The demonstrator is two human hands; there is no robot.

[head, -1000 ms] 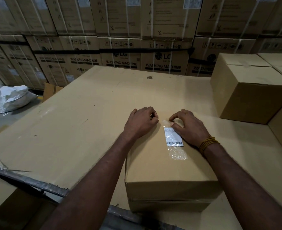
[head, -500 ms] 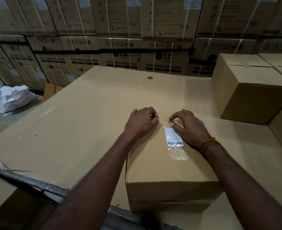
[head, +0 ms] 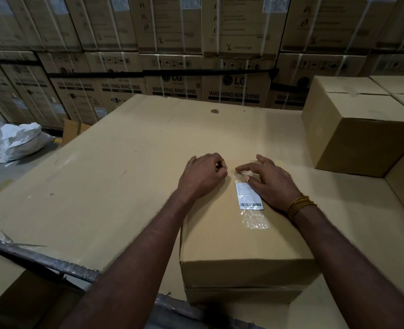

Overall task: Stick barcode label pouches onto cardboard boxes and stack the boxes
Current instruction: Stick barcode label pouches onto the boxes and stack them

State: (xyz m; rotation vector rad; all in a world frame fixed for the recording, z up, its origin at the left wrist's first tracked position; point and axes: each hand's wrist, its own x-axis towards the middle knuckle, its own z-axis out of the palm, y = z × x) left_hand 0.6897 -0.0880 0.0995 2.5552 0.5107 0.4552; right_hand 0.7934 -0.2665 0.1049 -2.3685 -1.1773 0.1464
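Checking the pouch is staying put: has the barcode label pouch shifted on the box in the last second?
No. The barcode label pouch lies at the same spot on the cardboard box top, beside the right hand.

Place: we take this for a warehouse or goods storeroom.
Back wall: we see tall strapped cartons (head: 234, 86) stacked in rows, printed "LG" and "WASHING MACHINE", with handling symbols and white straps.
Surface: in front of those cartons, a broad flat cardboard sheet (head: 125, 162) serves as the working surface.
Plain boxes: to the right of the sheet we see unprinted brown boxes (head: 357, 129) stacked together.
Floor: left of the sheet, a white sack (head: 23, 141) lies on bare concrete floor.
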